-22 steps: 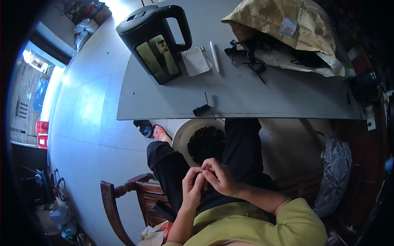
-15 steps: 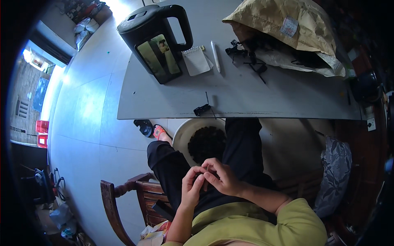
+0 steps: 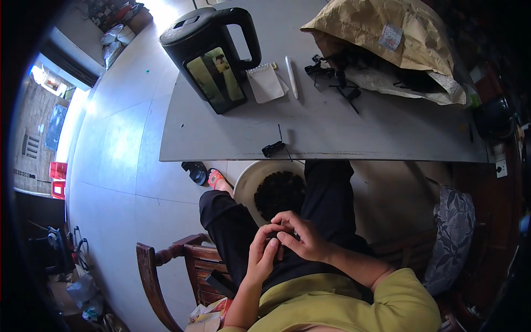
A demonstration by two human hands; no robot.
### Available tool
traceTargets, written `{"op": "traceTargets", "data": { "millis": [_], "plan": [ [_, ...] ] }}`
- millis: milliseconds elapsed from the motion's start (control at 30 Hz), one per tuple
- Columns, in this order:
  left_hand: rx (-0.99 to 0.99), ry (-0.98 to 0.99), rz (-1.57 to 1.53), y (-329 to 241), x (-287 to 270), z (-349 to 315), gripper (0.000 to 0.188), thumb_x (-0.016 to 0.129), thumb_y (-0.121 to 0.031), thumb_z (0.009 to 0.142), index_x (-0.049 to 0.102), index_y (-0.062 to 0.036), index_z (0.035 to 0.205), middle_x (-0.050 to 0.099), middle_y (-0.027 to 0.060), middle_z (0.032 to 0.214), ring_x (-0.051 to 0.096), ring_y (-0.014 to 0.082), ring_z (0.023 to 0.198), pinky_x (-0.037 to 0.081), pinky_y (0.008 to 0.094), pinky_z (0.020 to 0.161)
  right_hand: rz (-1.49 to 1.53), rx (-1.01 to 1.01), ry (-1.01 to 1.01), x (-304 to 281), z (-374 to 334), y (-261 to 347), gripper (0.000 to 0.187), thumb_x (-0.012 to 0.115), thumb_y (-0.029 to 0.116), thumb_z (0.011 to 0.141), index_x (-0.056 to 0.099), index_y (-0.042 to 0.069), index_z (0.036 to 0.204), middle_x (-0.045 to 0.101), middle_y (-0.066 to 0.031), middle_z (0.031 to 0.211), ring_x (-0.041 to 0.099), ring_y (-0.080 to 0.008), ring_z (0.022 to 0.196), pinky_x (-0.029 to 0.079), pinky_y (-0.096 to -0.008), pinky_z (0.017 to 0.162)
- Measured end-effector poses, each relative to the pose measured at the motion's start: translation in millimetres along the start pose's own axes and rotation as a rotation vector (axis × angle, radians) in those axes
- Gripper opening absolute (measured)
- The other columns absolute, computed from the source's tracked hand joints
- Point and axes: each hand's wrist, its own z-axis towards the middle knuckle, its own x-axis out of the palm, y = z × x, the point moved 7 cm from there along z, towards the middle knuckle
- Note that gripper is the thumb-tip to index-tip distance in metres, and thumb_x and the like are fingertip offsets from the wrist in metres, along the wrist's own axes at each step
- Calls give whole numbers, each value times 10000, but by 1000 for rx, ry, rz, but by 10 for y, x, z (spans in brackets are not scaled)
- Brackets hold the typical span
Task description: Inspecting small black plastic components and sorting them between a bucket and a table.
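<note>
Above my lap, my left hand (image 3: 262,250) and my right hand (image 3: 305,241) meet, fingers bent and fingertips together. Between them a small dark piece (image 3: 273,237) barely shows; the fingers cover most of it, so its kind cannot be made out. Beyond the hands, between my legs, a white basin (image 3: 241,191) holds many small black pieces (image 3: 279,195). On the table's near edge lies a small black plastic part (image 3: 272,149) with thin prongs. Several similar black parts (image 3: 322,70) lie farther back, beside the open mouth of a brown paper bag (image 3: 365,27) with more dark things inside.
On the grey table (image 3: 221,138) stand a black kettle-shaped jug (image 3: 215,77), a small notepad (image 3: 267,84) and a white pen (image 3: 291,77). A wooden chair arm (image 3: 160,257) is at my left, a patterned grey cushion (image 3: 451,238) at my right.
My fingers have shifted slightly around the small piece, the right fingers curling a little further over it. The things on the table and in the basin stay as they were.
</note>
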Motion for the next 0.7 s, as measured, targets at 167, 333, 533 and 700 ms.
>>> {"op": "traceTargets", "data": {
  "millis": [167, 333, 533, 700],
  "plan": [
    [-3, -33, -71, 84, -52, -17, 181, 487, -151, 906, 502, -8, 1017, 534, 36, 859, 459, 77, 616, 369, 184, 525, -130, -13, -20, 34, -43, -44, 290, 533, 128, 897, 441, 13, 1146, 548, -72, 830, 574, -133, 736, 459, -263, 658],
    [22, -56, -179, 43, -68, -18, 103, 489, -98, 901, 527, -8, 936, 528, 25, 835, 462, 69, 635, 372, 180, 526, -332, -187, -107, 57, -73, 59, 311, 568, 201, 870, 466, 59, 1127, 601, -110, 851, 595, -260, 686, 455, -338, 607],
    [-65, -51, 75, 47, -147, -51, 132, 524, -53, 867, 539, -12, 992, 536, 37, 858, 516, 91, 719, 411, 199, 585, -483, -471, -95, 28, -163, 221, 341, 611, 41, 765, 528, 98, 1091, 600, -86, 827, 589, -251, 700, 438, -338, 632],
    [527, 103, 630, -400, -6, -62, 399, 684, 45, 678, 563, -21, 1052, 595, 116, 963, 603, 185, 683, 483, 248, 608, 331, 211, 49, -151, -197, -101, 141, 464, 72, 902, 551, 10, 994, 605, -75, 737, 592, -108, 568, 466, -223, 472]
  ]
}}
